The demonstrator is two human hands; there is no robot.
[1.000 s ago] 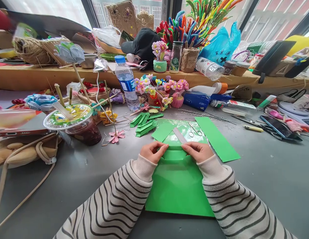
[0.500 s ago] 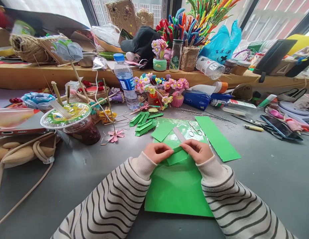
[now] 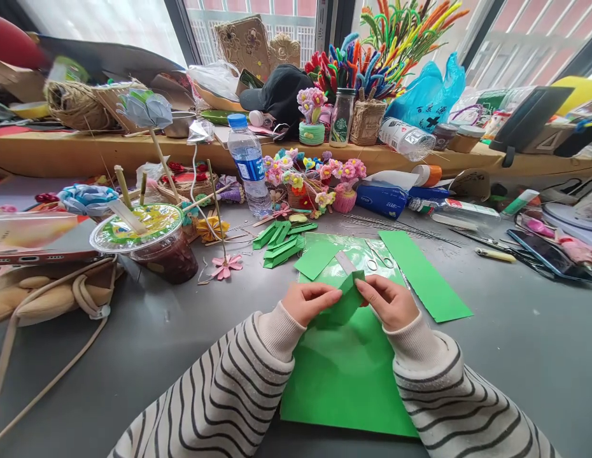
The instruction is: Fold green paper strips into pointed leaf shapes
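Observation:
Between my hands is a small piece of green paper [image 3: 346, 304], creased along its upper part and tilted up off the sheet below. My left hand [image 3: 309, 301] pinches its left side between thumb and fingertips. With thumb and forefinger, my right hand [image 3: 390, 300] grips the upper right corner. Under them lies a large green sheet [image 3: 348, 381]. Just beyond are a cut green square [image 3: 317, 259], a ruler end [image 3: 344, 262] and scissors [image 3: 378, 256] on a clear plastic sleeve. A long green strip [image 3: 427, 277] lies to the right. Several folded green paper pieces [image 3: 279, 240] are heaped behind.
At left stand a lidded drink cup [image 3: 157, 245] and a pink paper flower [image 3: 225, 266] on a stem. Farther back are a water bottle [image 3: 251, 168] and small craft flowers [image 3: 319, 175]. A phone [image 3: 551, 254] and a craft knife [image 3: 495, 254] lie right. A crowded wooden ledge [image 3: 214, 145] runs behind.
The small green paper has been lifted and turned more upright, its right end raised. Both hands keep hold of it. The whole view has shifted slightly.

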